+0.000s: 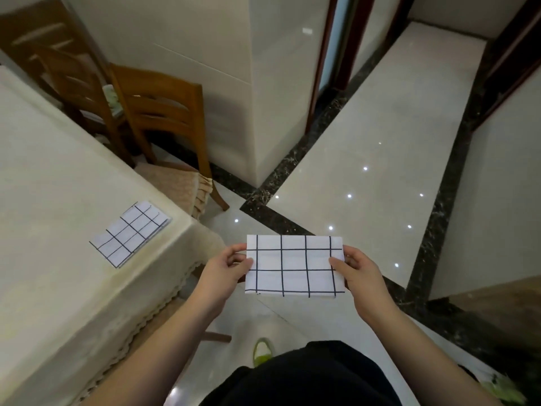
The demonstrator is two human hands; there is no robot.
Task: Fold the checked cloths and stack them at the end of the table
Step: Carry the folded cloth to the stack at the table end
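A folded white cloth with dark checks [294, 266] hangs flat in the air over the floor, to the right of the table. My left hand [227, 268] pinches its left edge and my right hand [355, 269] pinches its right edge. A second folded checked cloth [130, 232] lies flat on the table [52, 206] near its right corner, apart from both hands.
The table wears a cream cloth with a lace hem. Two wooden chairs [164, 118] stand at its far side. A white pillar [263, 83] rises beyond them. Glossy tiled floor with dark borders stretches to the right; my green shoes show below.
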